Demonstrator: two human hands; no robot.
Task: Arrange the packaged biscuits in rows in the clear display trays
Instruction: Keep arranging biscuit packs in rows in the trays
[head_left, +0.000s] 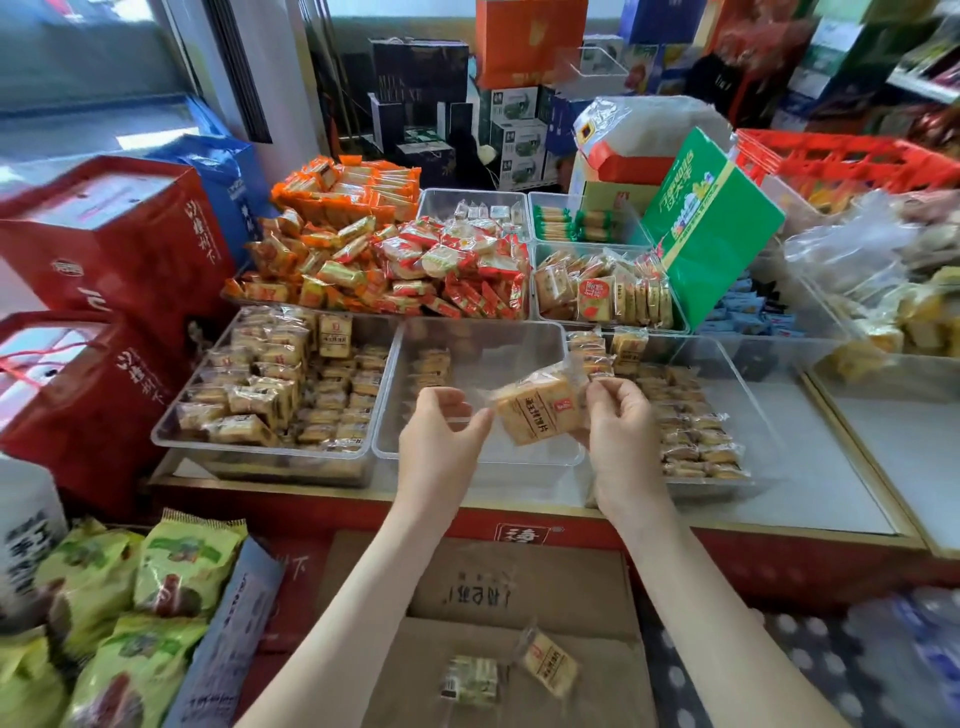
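1. Hands were apart, each clamped on one sealed end of a single biscuit packet (537, 410): the left hand (441, 436) pinched the left end of the wrapper, and the right hand (621, 426) pinched the right end.
2. The packet hung in the air between them, printed face up. Its long axis ran left to right, rising slightly toward the right hand.
3. Directly below and just beyond the packet lay the middle clear tray (498, 348), mostly bare. A short stack of packets (432, 364) sat at its back left.
4. That stack lay ahead and to the left of the held packet, nearer the left hand. Extending the row would probably have meant a short forward reach, led from the left.
5. The left tray (260, 451) was filled, partly in rows, with loose packets heaped on top. The right tray (737, 374) held neat rows (691, 431) along its left part.
6. Nearer the person, below the counter, two loose packets (550, 670) lay on a cardboard box (519, 587), well apart from both hands.
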